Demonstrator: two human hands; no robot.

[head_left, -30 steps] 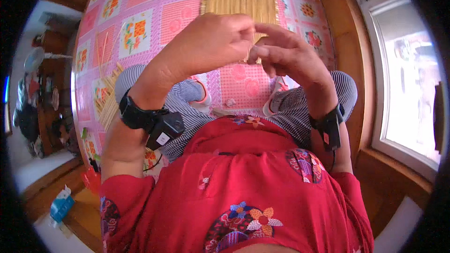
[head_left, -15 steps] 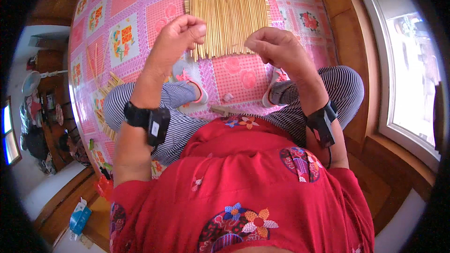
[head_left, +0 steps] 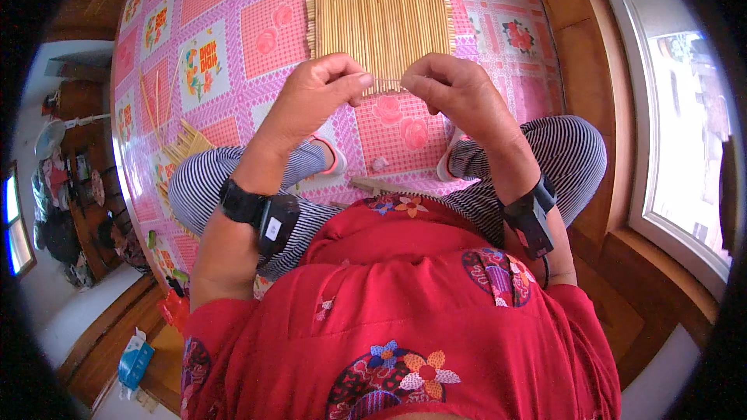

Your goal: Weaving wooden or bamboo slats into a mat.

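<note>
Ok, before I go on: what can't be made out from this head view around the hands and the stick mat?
- Thin strand between left hand and right hand: too small to tell thread from stick.
- Each hand's grip: fingertips curl over it.
- Stick mat: far end cut off by the top edge.
- Small pale object on the pink cloth: too small to identify.
- Loose sticks at left: partly behind the knee.

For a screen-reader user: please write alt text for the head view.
Left hand and right hand pinch a thin stick between them, over a mat of bamboo sticks on a pink flowered cloth. The person sits cross-legged in striped trousers.
</note>
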